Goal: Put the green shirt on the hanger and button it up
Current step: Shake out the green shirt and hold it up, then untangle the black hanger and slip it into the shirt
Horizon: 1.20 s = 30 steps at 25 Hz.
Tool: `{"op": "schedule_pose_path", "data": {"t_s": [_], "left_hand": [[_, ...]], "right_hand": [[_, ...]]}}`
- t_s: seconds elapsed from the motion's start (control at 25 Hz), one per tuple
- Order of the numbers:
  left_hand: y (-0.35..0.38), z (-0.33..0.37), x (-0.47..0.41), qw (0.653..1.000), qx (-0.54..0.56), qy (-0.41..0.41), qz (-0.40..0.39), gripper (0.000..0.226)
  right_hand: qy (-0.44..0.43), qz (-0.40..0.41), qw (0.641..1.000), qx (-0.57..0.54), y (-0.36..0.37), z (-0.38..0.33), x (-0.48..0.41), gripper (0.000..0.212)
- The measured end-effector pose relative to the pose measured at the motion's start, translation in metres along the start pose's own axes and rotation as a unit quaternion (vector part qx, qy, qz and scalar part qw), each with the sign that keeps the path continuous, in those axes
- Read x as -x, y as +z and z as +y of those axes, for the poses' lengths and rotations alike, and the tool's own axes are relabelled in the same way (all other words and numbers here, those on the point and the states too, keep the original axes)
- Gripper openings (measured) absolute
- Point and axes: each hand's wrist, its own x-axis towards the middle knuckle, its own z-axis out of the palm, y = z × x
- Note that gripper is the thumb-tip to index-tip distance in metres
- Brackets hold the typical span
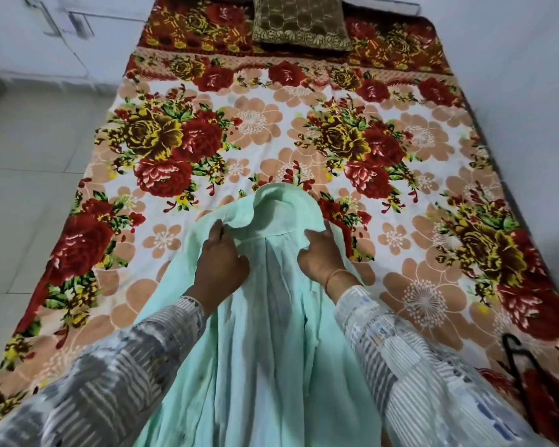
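Note:
The pale green shirt [265, 317] hangs in front of me over the near edge of the bed, collar end up and away from me. My left hand [221, 262] grips the cloth near the left shoulder, just below the collar. My right hand [321, 253] grips the cloth at the right shoulder, fingers curled into the fabric. The collar [271, 201] bulges up between the two hands. A black hanger [513, 353] lies on the bed at the lower right, only partly in view. No buttons show from this side.
The bed is covered by a floral blanket [271, 130] in red, yellow and peach. A brown embroidered cushion [300, 21] lies at the far end. White tiled floor [29, 188] runs along the left, with white cupboards [55, 30] at the far left.

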Motion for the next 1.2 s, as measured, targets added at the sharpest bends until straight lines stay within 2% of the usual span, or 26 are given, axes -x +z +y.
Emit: {"op": "schedule_pose_path", "data": {"t_s": [0.08, 0.16, 0.24, 0.36, 0.56, 0.72, 0.88, 1.04, 1.12, 1.2], "left_hand": [[0.001, 0.001, 0.007, 1.000, -0.001, 0.019, 0.018, 0.078], [0.010, 0.022, 0.018, 0.996, 0.026, 0.068, 0.055, 0.067], [0.024, 0.056, 0.030, 0.989, 0.088, 0.113, 0.044, 0.061], [0.040, 0.109, 0.041, 0.979, 0.169, 0.110, 0.027, 0.060], [0.087, 0.176, 0.062, 0.979, 0.178, 0.095, 0.016, 0.056], [0.175, 0.258, 0.123, 0.967, 0.216, 0.092, -0.103, 0.050], [0.247, 0.334, 0.158, 0.961, 0.163, 0.079, -0.210, 0.047], [0.287, 0.382, 0.165, 0.950, 0.130, 0.020, -0.285, 0.043], [0.304, 0.391, 0.168, 0.944, 0.146, -0.012, -0.297, 0.046], [0.327, 0.390, 0.172, 0.933, 0.187, -0.052, -0.304, 0.040]], "right_hand": [[-0.028, 0.004, 1.000, 0.009, 0.000, 0.009, 0.019, 0.057], [-0.060, 0.065, 0.996, 0.020, 0.001, 0.012, 0.035, 0.052], [-0.086, 0.122, 0.989, 0.005, -0.001, 0.016, 0.047, 0.048], [-0.089, 0.175, 0.979, -0.058, -0.018, 0.033, 0.052, 0.045], [-0.058, 0.209, 0.972, -0.093, -0.069, 0.110, 0.064, 0.042], [0.066, 0.222, 0.972, -0.035, -0.114, 0.255, 0.112, 0.040], [0.159, 0.176, 0.967, 0.090, -0.135, 0.370, 0.154, 0.038], [0.240, 0.138, 0.960, 0.048, -0.145, 0.423, 0.172, 0.045], [0.223, 0.128, 0.965, 0.050, -0.148, 0.433, 0.178, 0.039], [0.200, 0.129, 0.969, 0.067, -0.156, 0.432, 0.181, 0.029]]}}
